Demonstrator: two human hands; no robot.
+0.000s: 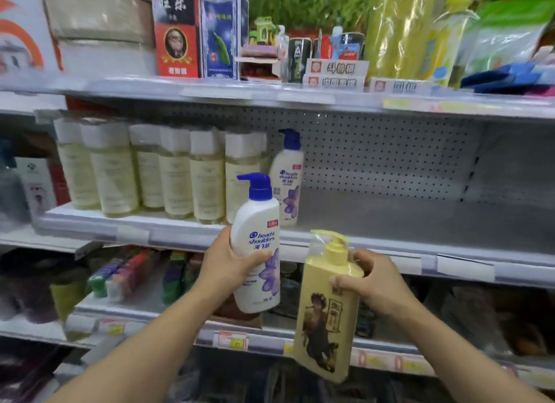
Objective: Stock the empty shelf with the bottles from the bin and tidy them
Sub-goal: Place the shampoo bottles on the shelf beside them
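My left hand (231,267) grips a white shampoo bottle (256,234) with a blue pump, held upright in front of the middle shelf's front edge. My right hand (372,282) holds a yellow pump bottle (327,318) near its shoulder, lower and to the right. A second white bottle with a blue pump (286,180) stands on the middle shelf (405,222) beside a row of several pale yellow bottles (177,174). The bin is not in view.
The right part of the middle shelf is bare metal before a perforated back panel (375,153). The top shelf (270,96) carries boxes and bagged goods. Lower shelves (150,309) hold assorted packets, with price tags along their edges.
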